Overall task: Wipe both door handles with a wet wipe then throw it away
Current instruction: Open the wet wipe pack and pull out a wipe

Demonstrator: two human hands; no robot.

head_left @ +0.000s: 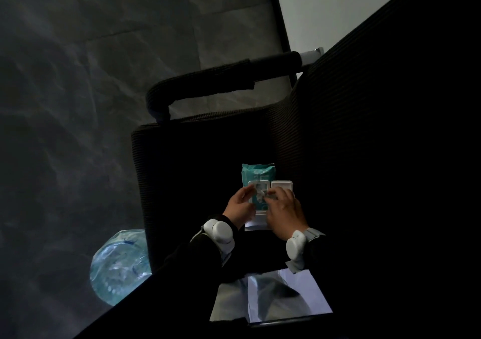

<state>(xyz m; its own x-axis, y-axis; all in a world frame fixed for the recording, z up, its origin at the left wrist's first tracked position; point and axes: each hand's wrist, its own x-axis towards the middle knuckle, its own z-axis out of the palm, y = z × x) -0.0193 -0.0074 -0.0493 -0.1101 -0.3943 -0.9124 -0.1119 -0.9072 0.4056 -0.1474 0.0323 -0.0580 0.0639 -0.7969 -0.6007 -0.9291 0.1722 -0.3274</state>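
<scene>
Step one, wipe extraction: left hand [238, 204] holds the wipe pack [256, 173], right hand [283, 211] grip pinches the wet wipe [260, 193]; next, pull it free.

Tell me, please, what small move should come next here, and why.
Probably pull the wipe up and clear with the right hand, which pinches it, while the left hand holds the pack down: the lid is flipped open and the wipe only partly pokes out.
</scene>
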